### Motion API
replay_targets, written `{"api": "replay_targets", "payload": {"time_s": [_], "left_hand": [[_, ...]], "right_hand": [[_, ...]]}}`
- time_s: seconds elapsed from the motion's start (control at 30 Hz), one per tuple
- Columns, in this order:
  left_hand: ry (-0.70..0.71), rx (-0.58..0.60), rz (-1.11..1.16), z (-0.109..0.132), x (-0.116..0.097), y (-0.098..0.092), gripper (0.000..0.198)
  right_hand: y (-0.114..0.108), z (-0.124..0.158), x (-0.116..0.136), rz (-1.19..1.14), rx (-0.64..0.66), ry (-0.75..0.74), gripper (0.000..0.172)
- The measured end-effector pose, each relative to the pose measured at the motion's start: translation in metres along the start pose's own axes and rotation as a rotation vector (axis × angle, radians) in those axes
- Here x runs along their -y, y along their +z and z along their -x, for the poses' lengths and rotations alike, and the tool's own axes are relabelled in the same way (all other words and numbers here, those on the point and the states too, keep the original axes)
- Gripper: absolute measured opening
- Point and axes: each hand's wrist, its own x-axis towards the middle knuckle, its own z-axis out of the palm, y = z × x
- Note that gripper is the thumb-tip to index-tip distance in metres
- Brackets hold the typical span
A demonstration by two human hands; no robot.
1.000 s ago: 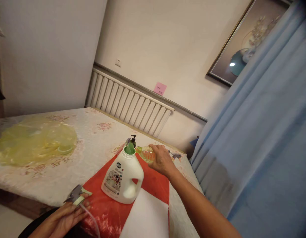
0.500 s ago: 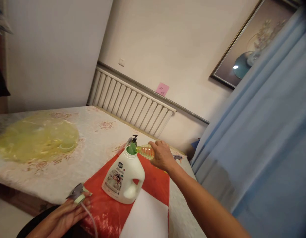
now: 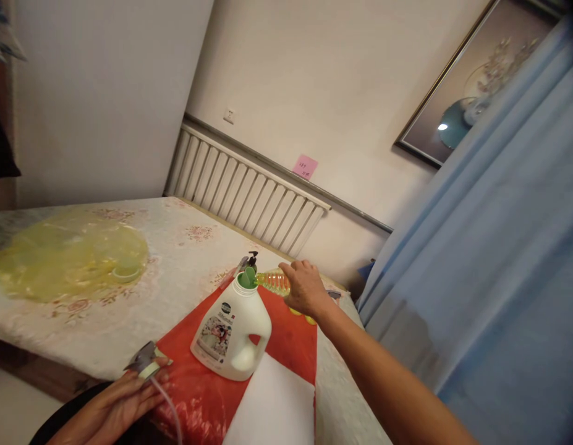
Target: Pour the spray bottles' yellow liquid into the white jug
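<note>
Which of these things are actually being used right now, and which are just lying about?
In use: right hand holding the clear bottle tipped at the green funnel in the white jug; left hand holding the spray head.
Lying about: yellow plastic bag, pink note, radiator, framed picture.

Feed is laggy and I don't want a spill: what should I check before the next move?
1. Right hand grips the clear bottle: ok.
2. Bottle mouth at the green funnel: ok.
3. Funnel sits in the white jug neck: ok.
4. Jug stands on its base on the red sheet: ok, but no hand steadies it.
5. Jug fill level: cannot tell, the wall is opaque.
6. Left hand holds the spray head apart from the jug: ok.
</note>
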Motion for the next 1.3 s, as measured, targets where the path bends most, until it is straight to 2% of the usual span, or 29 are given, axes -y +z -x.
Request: {"api": "replay_targets", "payload": {"time_s": [0.2, 0.43, 0.53, 0.77, 1.0, 1.3], "left_hand": [[0.015, 0.016, -0.023, 0.001, 0.001, 0.001, 0.073], [-0.019, 0.009, 0.028, 0.000, 0.000, -0.001, 0.049], [-0.024, 0.000, 0.042, 0.001, 0.000, 0.000, 0.046], [-0.014, 0.035, -0.006, 0.001, 0.001, -0.002, 0.026], [0.035, 0.035, -0.075, 0.000, 0.002, -0.002, 0.032], [0.025, 0.041, -0.063, -0.001, 0.002, -0.005, 0.022]], "right_hand": [[-0.005, -0.001, 0.000, 0.016, 0.008, -0.007, 0.065], [-0.008, -0.001, 0.000, 0.049, -0.020, -0.018, 0.065], [-0.011, -0.002, 0.001, 0.065, -0.011, -0.020, 0.064], [-0.015, -0.004, 0.003, 0.090, -0.018, -0.039, 0.063], [-0.018, -0.005, 0.004, 0.118, -0.038, -0.044, 0.062], [-0.022, -0.007, 0.005, 0.160, -0.066, -0.079, 0.061]]}}
